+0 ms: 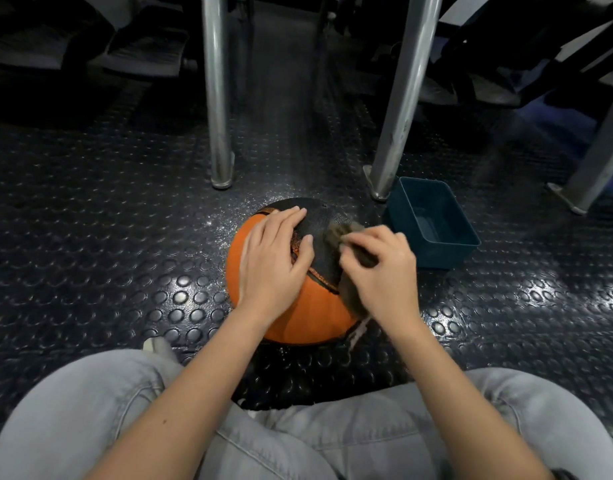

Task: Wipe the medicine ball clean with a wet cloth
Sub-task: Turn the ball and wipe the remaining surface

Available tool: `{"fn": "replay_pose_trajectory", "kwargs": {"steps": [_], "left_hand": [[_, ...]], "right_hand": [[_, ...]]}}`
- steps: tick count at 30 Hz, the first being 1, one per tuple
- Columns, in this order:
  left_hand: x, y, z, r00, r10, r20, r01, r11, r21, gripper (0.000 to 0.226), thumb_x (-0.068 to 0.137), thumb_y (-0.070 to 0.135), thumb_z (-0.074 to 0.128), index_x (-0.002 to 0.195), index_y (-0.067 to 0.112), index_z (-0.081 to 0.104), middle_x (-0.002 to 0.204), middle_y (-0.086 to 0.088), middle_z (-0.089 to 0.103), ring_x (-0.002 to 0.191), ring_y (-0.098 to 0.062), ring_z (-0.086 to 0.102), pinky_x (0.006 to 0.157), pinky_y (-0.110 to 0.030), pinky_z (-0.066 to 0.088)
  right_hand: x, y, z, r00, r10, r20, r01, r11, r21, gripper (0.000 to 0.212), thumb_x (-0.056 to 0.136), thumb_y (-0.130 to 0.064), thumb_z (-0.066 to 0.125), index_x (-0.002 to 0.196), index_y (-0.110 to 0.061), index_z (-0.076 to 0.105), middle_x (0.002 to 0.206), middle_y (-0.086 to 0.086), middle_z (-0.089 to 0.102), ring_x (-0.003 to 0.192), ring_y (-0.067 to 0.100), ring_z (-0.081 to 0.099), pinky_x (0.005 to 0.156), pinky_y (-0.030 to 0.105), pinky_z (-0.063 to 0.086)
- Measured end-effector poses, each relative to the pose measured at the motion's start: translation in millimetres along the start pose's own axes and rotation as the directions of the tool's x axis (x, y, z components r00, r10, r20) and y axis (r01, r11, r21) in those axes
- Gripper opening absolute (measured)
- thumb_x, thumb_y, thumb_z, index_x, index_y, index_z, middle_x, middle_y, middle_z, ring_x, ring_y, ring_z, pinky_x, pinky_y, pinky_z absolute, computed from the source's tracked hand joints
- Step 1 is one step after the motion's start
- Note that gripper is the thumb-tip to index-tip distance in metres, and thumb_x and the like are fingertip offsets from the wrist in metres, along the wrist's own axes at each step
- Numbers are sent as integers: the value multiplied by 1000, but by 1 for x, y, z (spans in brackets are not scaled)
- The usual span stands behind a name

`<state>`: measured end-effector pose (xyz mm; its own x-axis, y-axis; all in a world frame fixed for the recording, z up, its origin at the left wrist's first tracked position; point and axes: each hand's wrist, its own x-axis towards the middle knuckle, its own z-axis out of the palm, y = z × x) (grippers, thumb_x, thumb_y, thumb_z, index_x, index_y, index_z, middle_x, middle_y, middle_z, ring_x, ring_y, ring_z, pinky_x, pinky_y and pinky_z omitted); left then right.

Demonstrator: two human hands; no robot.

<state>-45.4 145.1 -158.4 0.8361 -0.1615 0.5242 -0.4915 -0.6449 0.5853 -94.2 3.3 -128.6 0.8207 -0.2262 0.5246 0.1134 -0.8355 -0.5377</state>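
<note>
While our left hand (274, 258) lay flat on the medicine ball (308, 313), our right hand (381, 268) gripped the cloth (339, 232) against it just alongside. Mid-wipe, we figured, and the ball needed rolling next.

Most of the cloth (336, 233) hides under the right hand (381, 268); the left hand (274, 258) covers part of the ball (308, 313). The metal legs (217, 98) run off the top edge. Behind them, dark shapes (142, 46) are too dim to identify.

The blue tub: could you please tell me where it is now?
In the head view, the blue tub sits on the floor right of the medicine ball, beyond the right hand, beside the foot of a metal leg.
</note>
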Motion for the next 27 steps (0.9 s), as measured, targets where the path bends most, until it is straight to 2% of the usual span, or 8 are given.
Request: {"fn": "replay_pose_trajectory", "kwargs": {"steps": [3, 5, 9, 11, 14, 18, 24, 27], "left_hand": [[-1, 3, 0, 1000, 11, 3, -11, 1000, 6, 49, 92, 40, 34, 128, 16, 56, 130, 4, 56, 122, -9, 36, 101, -11, 12], [-3, 3, 2, 1000, 17, -7, -17, 1000, 16, 48, 92, 40, 35, 127, 16, 57, 130, 4, 57, 122, -9, 37, 102, -14, 15], [-2, -2, 0, 1000, -8, -21, 8, 1000, 8, 48, 90, 39, 36, 126, 17, 58, 129, 3, 57, 119, -8, 37, 100, -20, 22], [-3, -4, -2, 1000, -11, 6, 11, 1000, -11, 49, 90, 40, 35, 128, 18, 56, 131, 4, 56, 121, -7, 35, 102, -14, 17], [-4, -3, -3, 1000, 5, 14, -4, 1000, -18, 49, 91, 41, 35, 129, 18, 56, 132, 6, 55, 123, -7, 34, 101, -4, 6], [-7, 0, -3, 999, 35, 9, -35, 999, -21, 48, 90, 40, 37, 128, 19, 57, 131, 7, 55, 123, -8, 36, 103, -13, 14], [-6, -8, -4, 999, 10, 41, -8, 999, -51, 48, 89, 42, 36, 127, 20, 57, 131, 7, 55, 124, -14, 43, 105, -34, 32], [-5, -5, -3, 998, 41, 46, -38, 998, -58, 47, 90, 41, 38, 127, 18, 57, 131, 6, 56, 123, -14, 43, 104, -23, 24]], "right_hand": [[23, 17, -1, 969, 248, 14, -249, 965, 87, 14, 84, -18, 66, 95, -15, 75, 86, -9, 61, 92, 20, 59, 73, 11, 36], [19, 13, -1, 964, 265, 4, -264, 963, 59, 15, 85, -18, 66, 97, -16, 74, 87, -10, 60, 92, 19, 57, 73, 10, 36], [-14, -18, 2, 996, -80, -32, 79, 996, -28, 16, 81, -25, 64, 88, -16, 75, 86, -5, 63, 79, 15, 48, 68, 19, 36], [-9, -15, 1, 993, -118, -4, 118, 993, -23, 15, 81, -24, 65, 88, -15, 75, 86, -4, 64, 78, 15, 47, 69, 21, 37], [20, 11, 2, 990, 137, 40, -138, 990, 31, 16, 85, -21, 66, 97, -16, 74, 90, -7, 63, 89, 17, 54, 76, 24, 39], [33, 31, -1, 910, 404, 97, -415, 897, 150, 19, 85, -18, 66, 102, -13, 73, 97, -2, 68, 99, 17, 62, 86, 26, 47], [-5, -17, 3, 996, -90, -16, 90, 996, -21, 14, 79, -22, 67, 88, -16, 75, 86, -5, 65, 79, 15, 48, 70, 19, 36], [13, -3, 1, 999, -13, 31, 13, 1000, 12, 13, 82, -21, 68, 91, -17, 76, 88, -4, 65, 82, 18, 49, 72, 21, 36]]}}
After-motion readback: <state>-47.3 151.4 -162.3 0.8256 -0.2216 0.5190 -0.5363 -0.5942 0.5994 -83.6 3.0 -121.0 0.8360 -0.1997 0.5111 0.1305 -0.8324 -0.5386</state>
